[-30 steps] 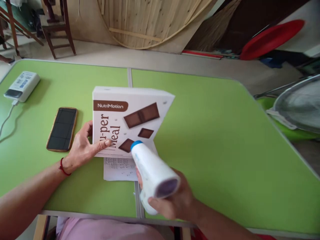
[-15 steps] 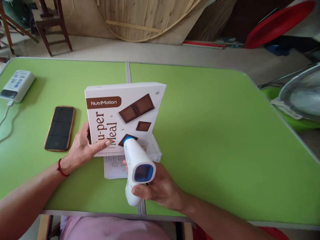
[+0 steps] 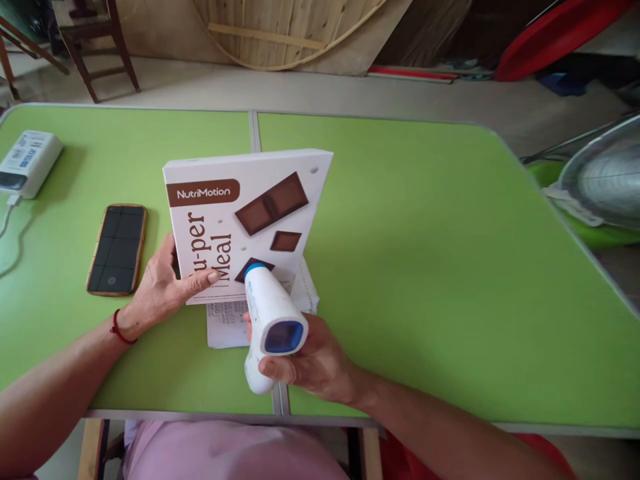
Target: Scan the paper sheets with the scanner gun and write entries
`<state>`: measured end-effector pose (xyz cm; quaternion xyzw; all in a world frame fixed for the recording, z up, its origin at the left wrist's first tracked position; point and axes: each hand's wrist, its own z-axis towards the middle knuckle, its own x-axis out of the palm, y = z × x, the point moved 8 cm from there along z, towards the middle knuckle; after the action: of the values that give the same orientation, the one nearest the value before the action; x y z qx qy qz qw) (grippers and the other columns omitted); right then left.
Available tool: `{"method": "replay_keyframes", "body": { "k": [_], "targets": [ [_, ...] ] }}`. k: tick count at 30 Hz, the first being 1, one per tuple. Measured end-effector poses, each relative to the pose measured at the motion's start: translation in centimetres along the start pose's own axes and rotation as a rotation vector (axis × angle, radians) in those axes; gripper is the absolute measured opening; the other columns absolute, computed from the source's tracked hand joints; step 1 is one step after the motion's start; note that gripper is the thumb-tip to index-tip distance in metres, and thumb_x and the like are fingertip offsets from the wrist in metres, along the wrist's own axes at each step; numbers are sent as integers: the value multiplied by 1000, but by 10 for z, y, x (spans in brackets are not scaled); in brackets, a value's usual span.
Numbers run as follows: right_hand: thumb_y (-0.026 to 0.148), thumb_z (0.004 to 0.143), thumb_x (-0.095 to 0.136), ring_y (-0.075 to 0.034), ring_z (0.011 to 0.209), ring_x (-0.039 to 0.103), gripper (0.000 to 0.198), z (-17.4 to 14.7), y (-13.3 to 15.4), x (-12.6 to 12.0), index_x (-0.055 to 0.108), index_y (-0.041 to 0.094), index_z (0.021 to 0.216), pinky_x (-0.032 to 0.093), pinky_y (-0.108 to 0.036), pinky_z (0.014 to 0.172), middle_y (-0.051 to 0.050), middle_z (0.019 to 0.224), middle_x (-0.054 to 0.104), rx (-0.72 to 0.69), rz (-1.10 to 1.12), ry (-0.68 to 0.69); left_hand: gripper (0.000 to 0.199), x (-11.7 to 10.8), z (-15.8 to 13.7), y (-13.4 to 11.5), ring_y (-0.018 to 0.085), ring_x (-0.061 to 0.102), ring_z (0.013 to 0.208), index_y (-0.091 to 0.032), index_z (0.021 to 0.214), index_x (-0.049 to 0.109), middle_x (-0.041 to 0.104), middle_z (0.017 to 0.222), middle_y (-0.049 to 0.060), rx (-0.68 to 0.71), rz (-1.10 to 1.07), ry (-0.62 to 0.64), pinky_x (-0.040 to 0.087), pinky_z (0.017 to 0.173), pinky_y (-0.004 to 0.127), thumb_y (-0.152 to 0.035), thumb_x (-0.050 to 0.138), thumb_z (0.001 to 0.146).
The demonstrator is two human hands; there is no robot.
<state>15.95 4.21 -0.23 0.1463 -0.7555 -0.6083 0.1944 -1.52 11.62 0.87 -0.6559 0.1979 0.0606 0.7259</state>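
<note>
My left hand (image 3: 173, 277) is closed on the left edge of a white NutriMotion box (image 3: 270, 200), thumb across its front. The box is tilted up, with brown lettering and pictures of chocolate pieces facing me. In my right hand (image 3: 317, 360) is a white infrared thermometer (image 3: 267, 307), its fingers wrapped round the handle. The blue-rimmed nose points at the lower part of the box; whether it touches I cannot tell. The screen faces me, and no reading can be made out. Partly hidden below the box lies a printed paper sheet (image 3: 227, 330).
A phone (image 3: 117, 250) in a brown-edged case lies left of the box on the green table (image 3: 425, 267). Further left stands a white power bank (image 3: 30, 163) with a cable plugged in. Beyond the table are a wooden chair (image 3: 95, 33) and a red round basin (image 3: 555, 37).
The whole scene sits slightly higher in view, as the camera has tipped a little. Both hands keep their holds, and the thermometer stays aimed at the box.
</note>
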Motion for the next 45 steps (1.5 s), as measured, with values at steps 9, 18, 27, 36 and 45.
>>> {"method": "replay_keyframes", "body": {
  "k": [9,18,27,36,45],
  "targets": [
    [50,71,76,-14,59,55,34,-1,0,-3,59,20,72,49,-27,52,-2,66,61,-15,8,-19,55,-1,0,0,29,67,96,-18,116,57,68,110,12,-4,-3,12,58,78,42,-52,74,76],
    [54,67,77,-14,60,54,38,0,-2,-7,59,20,71,50,-28,53,-1,65,59,17,23,-20,56,-8,6,-6,29,67,89,-19,111,60,70,103,10,-27,154,36,56,73,42,-58,75,72],
    [51,71,75,-15,62,57,35,-7,8,-11,60,20,76,52,-30,56,-1,68,60,-53,-14,-18,56,-4,4,2,29,69,94,-19,115,57,71,107,11,-32,-130,43,60,75,41,-46,80,72],
    [37,81,66,-29,86,65,29,-15,44,-114,64,20,103,58,-48,69,-13,93,69,-463,-936,-550,49,-28,12,-3,29,63,107,-19,105,58,65,114,9,143,63,-211,52,93,43,-45,81,71],
    [20,83,58,-35,102,62,43,6,15,-131,58,18,126,48,-63,91,-16,110,66,-362,-1420,-549,37,-34,16,9,26,59,104,-21,105,58,60,116,8,112,218,-261,52,83,38,-49,69,82]
  ]
}}
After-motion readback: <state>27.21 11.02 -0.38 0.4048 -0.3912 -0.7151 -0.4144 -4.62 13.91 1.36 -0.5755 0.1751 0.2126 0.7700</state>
